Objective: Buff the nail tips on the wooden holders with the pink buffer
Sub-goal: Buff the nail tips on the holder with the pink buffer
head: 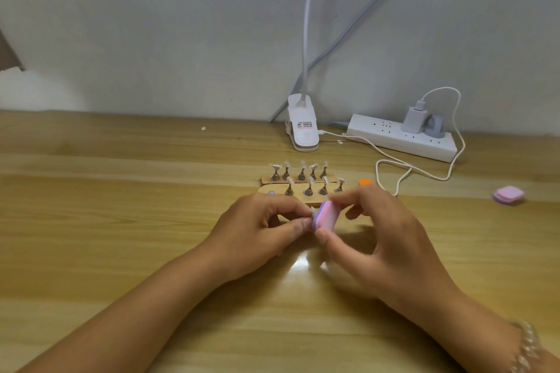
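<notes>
The right hand [385,239] pinches the small pink block buffer [326,215] above the middle of the wooden table [121,221]. The left hand [257,230] pinches a pale, mostly hidden nail tip [313,209] against it, with the wooden holders [303,199] just behind. A hard stroke could flick the tip loose.

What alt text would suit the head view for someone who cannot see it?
The right hand pinches a pink buffer against a nail tip pinched in the left hand, above a table. Behind stand two wooden holders of nail tips, then a power strip.
</notes>
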### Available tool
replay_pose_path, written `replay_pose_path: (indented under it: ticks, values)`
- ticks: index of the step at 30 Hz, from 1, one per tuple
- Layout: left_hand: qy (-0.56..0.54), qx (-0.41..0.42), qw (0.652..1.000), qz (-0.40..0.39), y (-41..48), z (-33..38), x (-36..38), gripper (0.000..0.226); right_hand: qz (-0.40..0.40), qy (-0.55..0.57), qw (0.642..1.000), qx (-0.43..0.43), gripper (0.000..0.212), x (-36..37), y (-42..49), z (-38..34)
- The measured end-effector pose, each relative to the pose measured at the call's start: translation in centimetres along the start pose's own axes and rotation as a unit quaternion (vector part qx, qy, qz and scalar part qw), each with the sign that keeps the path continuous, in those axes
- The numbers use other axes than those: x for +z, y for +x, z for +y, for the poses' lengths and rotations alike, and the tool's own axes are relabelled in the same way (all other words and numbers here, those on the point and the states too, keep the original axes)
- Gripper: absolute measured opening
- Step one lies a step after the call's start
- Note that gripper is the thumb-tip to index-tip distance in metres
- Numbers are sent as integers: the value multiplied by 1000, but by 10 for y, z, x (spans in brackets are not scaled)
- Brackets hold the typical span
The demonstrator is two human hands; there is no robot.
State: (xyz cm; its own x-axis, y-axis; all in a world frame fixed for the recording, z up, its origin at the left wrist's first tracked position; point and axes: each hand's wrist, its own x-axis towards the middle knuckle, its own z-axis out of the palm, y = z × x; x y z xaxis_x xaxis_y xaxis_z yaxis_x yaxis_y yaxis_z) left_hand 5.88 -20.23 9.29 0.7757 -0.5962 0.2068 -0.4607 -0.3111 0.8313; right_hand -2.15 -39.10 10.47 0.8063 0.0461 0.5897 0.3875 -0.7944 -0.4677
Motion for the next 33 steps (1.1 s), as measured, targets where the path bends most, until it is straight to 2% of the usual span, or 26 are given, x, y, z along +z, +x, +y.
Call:
replay_pose_path:
  ticks: [3, 7, 11, 15, 20, 23, 25, 29, 33]
  values:
    - [8, -5, 1000, -2, 0, 0, 0, 21, -33, 10, 999, -19, 35, 2, -2, -2]
    - [16, -4, 1000, -13, 0, 0, 0, 21, 5, 16, 1000, 24, 32, -1, 1, 4]
    - [27, 0, 1000, -11, -1, 0, 0, 23, -46, 11, 998, -29, 36, 3, -2, -1]
    - [26, -4, 1000, -9, 0, 0, 0, 22, 3, 30, 999, 26, 34, 0, 1, 4]
    - [26, 3, 1000, -12, 0, -1, 0, 23, -44, 0, 999, -27, 34, 4, -3, -1]
    - [23, 6, 1000, -5, 0, -1, 0, 22, -1, 30, 999, 25, 33, 1, 0, 4]
    - [21, 10, 1000, -5, 0, 0, 0, 21, 8, 19, 999, 29, 33, 0, 1, 4]
    - [22, 2, 1000, -1, 0, -1, 0, 26, -51, -1, 999, -16, 33, 4, -3, -3]
    - [-1, 6, 1000, 2, 1, 0, -1, 11, 20, 54, 995, 78, 29, 0, 2, 11]
